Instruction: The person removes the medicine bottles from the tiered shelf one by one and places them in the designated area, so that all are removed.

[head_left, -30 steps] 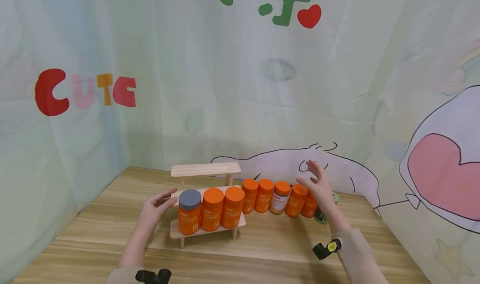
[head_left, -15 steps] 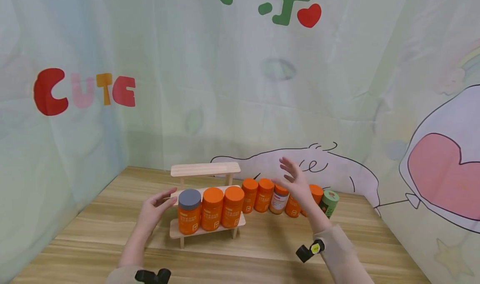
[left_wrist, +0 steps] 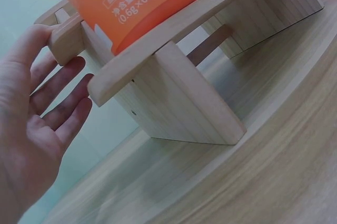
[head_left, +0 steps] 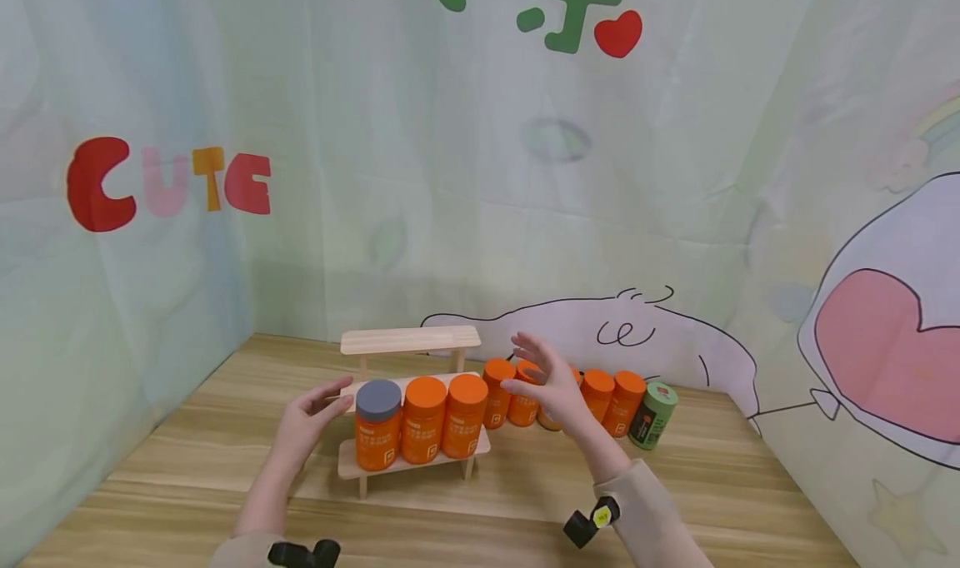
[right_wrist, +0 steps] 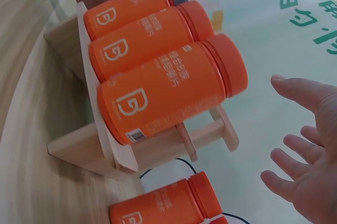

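My left hand (head_left: pixel 303 422) pinches the left end of the middle tier of a small wooden step rack (head_left: pixel 410 340). In the left wrist view, its fingers lie about the tier's end. On the lowest tier stand an orange jar with a grey lid (head_left: pixel 377 439) and two orange-lidded jars (head_left: pixel 423 430) (head_left: pixel 464 426). My right hand (head_left: pixel 557 393) is raised in front of a row of jars, with spread fingers holding nothing. In the right wrist view, that hand (right_wrist: pixel 310 155) is apart from the nearest rack jar (right_wrist: pixel 163 92).
To the right of the rack, several orange jars (head_left: pixel 627 410) stand in a row, some partly hidden by my right hand. A green canister (head_left: pixel 653 418) ends the row. Behind the wooden table (head_left: pixel 420 522) hangs a printed cloth (head_left: pixel 480 218).
My right hand has moved left along the row, from the green canister's end toward the rack, and the canister is uncovered. My left hand and the rack jars have stayed put.
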Tool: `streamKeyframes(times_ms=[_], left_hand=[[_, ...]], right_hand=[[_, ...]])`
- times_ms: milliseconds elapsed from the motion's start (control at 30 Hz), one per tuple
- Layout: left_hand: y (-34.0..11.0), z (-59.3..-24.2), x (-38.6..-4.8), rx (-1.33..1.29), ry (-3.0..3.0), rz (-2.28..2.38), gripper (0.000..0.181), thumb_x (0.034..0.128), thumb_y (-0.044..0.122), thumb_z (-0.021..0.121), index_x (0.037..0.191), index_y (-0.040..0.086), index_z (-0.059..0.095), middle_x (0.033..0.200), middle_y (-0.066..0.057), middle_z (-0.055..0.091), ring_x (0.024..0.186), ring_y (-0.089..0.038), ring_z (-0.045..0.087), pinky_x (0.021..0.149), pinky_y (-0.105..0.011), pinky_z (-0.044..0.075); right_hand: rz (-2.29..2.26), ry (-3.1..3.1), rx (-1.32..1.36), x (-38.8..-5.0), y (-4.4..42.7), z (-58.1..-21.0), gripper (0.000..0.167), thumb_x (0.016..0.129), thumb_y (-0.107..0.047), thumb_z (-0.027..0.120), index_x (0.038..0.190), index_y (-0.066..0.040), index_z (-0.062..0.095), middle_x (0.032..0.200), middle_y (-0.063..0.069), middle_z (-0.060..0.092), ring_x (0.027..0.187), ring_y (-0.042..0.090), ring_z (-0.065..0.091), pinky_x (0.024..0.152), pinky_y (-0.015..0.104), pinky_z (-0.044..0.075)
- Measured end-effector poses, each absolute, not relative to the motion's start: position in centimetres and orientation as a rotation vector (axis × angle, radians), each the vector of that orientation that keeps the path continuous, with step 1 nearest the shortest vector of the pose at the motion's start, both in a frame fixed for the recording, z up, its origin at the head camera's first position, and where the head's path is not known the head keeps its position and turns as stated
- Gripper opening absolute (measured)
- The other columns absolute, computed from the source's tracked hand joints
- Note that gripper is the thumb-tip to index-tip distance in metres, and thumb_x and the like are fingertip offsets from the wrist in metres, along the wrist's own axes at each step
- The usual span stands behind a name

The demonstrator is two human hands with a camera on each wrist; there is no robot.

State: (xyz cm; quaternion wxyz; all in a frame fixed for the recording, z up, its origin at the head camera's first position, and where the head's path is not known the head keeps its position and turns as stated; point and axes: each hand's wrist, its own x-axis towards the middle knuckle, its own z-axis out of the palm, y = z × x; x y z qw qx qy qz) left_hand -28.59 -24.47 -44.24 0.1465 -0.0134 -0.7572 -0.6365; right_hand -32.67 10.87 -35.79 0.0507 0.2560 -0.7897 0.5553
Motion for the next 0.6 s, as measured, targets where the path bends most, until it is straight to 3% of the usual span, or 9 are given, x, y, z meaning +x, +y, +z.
streamKeyframes(times_ms=[367, 600], left_hand=[[-24.4, -44.1, -28.5, -0.016, -2.191, -1.849, 0.052, 0.0956, 0.025, 0.065, 0.137, -0.005, 0.052, 0.096, 0.041, 0.054, 0.093, 0.016, 0.052, 0.083, -0.006, 0.042], [-24.4, -44.1, -28.6, -0.013, -2.181, -1.864, 0.053, 0.0955, 0.025, 0.065, 0.137, -0.005, 0.051, 0.095, 0.041, 0.054, 0.093, 0.016, 0.053, 0.083, -0.006, 0.043]], right_hand=[[1.724, -2.490, 0.870, -31.9, 9.4, -36.9, 0.075, 0.085, -0.015, 0.076, 0.149, -0.012, 0.038, 0.150, 0.011, 0.045, 0.137, 0.033, 0.043, 0.111, 0.052, 0.036], [1.812, -2.491, 0.955, -31.7, 8.7, -37.6, 0.075, 0.086, -0.015, 0.076, 0.149, -0.004, 0.037, 0.150, 0.018, 0.042, 0.135, 0.037, 0.044, 0.110, 0.052, 0.038]])
